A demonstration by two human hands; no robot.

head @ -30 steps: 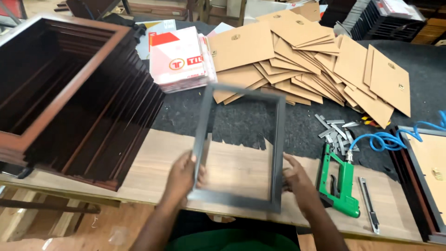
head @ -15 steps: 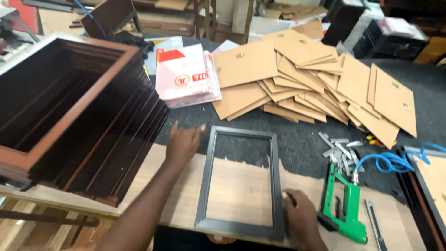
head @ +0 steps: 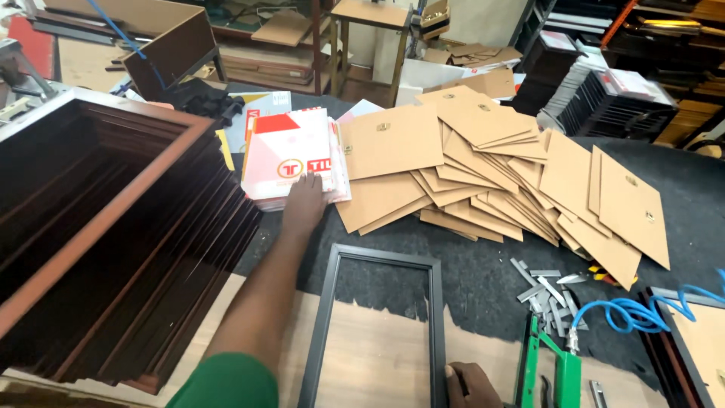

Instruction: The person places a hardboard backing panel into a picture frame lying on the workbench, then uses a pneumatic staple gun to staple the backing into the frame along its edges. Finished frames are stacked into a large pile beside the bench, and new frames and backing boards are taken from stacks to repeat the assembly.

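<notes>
- The dark grey picture frame [head: 375, 325] lies flat and empty on the bench, half on the pale wooden board [head: 377, 355] and half on the dark mat [head: 483, 279]; every place below is told from this frame.
- Its long axis runs away from the person, near end cut off by the bottom edge of the view, far short rail nearest the stacks.
- The left hand [head: 303, 202] is stretched out beyond the frame's far left corner, palm down with fingers spread flat, on the near edge of a stack of red-and-white printed sheets [head: 291, 155]. It presses on the top sheet; nothing is clamped yet.
- That stack sits just past the frame's far rail and to the left, so it lies straight ahead of the left arm and well out of reach of the other.
- The right hand [head: 470, 384] rests at the frame's near right rail, touching it; only the knuckles show, so I cannot tell whether the fingers are curled round the rail or merely lying against it.
- Beyond the far right corner spreads a heap of brown backing boards [head: 483, 159].
- Right of the frame lie a green staple gun [head: 555, 370] with a blue coiled hose [head: 649, 310], and loose metal strips [head: 547, 291].
- Left of the frame stands a tall stack of dark brown frames [head: 106, 242].
</notes>
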